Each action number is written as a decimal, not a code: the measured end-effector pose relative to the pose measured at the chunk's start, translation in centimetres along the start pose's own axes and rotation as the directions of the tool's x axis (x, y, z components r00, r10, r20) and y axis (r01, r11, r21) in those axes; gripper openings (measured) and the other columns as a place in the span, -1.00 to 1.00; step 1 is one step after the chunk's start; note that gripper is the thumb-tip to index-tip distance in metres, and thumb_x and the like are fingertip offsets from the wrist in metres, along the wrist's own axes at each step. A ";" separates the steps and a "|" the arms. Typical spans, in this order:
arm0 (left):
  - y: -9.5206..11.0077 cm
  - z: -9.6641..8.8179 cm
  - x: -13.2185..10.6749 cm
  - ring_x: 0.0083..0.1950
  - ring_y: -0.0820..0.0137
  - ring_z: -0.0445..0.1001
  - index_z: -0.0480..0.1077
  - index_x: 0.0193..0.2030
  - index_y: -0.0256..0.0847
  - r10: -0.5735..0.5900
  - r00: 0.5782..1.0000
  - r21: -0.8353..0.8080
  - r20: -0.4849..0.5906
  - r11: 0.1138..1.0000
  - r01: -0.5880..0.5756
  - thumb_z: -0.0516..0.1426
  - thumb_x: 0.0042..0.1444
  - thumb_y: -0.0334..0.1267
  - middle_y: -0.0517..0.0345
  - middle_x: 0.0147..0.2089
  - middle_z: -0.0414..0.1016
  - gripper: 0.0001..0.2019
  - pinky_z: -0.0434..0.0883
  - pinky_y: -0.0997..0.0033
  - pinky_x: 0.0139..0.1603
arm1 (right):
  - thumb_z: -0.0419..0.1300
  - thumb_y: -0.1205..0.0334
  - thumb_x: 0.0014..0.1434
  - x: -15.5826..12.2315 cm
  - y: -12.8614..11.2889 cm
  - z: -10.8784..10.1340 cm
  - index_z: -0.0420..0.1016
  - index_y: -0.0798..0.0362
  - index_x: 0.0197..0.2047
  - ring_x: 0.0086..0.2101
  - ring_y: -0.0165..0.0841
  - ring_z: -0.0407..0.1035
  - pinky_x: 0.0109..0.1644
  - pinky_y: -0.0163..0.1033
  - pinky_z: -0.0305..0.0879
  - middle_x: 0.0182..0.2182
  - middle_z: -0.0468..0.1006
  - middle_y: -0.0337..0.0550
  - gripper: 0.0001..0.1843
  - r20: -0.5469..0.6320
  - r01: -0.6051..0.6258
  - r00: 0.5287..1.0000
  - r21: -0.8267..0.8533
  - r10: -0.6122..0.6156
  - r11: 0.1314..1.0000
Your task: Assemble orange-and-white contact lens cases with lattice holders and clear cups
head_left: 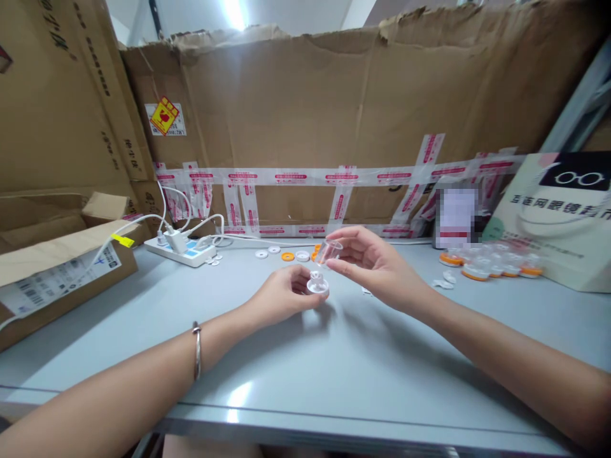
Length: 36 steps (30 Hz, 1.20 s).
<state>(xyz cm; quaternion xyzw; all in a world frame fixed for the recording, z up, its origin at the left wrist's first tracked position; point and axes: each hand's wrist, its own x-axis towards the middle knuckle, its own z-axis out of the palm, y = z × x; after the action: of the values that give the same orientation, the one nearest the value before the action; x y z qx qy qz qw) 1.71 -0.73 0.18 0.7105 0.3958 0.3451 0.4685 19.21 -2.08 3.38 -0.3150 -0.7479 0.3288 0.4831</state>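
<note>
My left hand (286,292) is closed around a round white plastic base (317,286), which has a raised piece standing in its middle. It is held just above the table. Between the thumb and fingers of my right hand (365,261) is a small clear plastic cup (329,252), tilted and slightly above the base. The cup and the base are apart. Behind them lie a white ring (302,256), an orange ring (287,256) and a few small white discs (261,254). Some orange parts are partly hidden behind the cup.
At the right, several clear cups with orange bases (491,262) stand by a paper bag (558,222), near small white pieces (445,281). A white power strip (184,251) with cables and an open carton (67,273) are at the left. A tall cardboard wall (296,108) closes the back.
</note>
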 end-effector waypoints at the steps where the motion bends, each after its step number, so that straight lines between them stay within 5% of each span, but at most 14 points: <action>1: 0.4 0.0 -0.2 -0.32 0.45 0.43 0.33 -0.28 -0.31 0.002 1.000 -0.020 0.008 1.000 -0.002 0.23 -0.08 -0.25 0.12 -0.32 0.44 -0.75 0.33 0.43 -0.23 | 0.22 0.14 0.05 0.0 -0.1 -0.1 0.28 0.03 -0.13 -0.19 -0.35 0.39 -0.05 -0.13 0.36 -0.24 0.46 -0.12 -0.67 -0.008 -0.007 1.000 0.024 0.007 1.000; 11: 4.4 0.0 -2.5 -0.22 0.42 0.41 0.41 -0.20 -0.26 0.103 0.995 -0.094 -0.004 0.990 -0.103 0.18 0.03 -0.20 0.12 -0.23 0.45 -0.78 0.34 0.45 -0.21 | 0.24 0.20 0.06 -0.6 -2.5 -0.2 0.39 0.00 -0.10 -0.23 -0.39 0.43 -0.12 -0.23 0.42 -0.26 0.50 -0.18 -0.70 -0.017 -0.024 1.000 0.095 0.026 0.995; 36: 4.3 0.2 -2.8 -0.17 0.29 0.50 0.51 -0.24 -0.24 0.147 0.983 -0.062 -0.112 0.986 -0.154 0.22 -0.03 -0.19 0.12 -0.26 0.56 -0.77 0.43 0.33 -0.14 | 0.25 0.16 0.04 -1.1 -1.9 0.2 0.45 0.00 -0.16 -0.26 -0.35 0.46 -0.20 -0.22 0.43 -0.27 0.56 -0.17 -0.74 -0.053 -0.007 0.998 0.126 0.014 0.992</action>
<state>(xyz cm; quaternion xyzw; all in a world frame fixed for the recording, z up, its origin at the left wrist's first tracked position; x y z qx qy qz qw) 1.65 -4.30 3.82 0.7020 0.3531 0.4308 0.4438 19.07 -4.08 4.25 -0.2968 -0.7108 0.3691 0.5200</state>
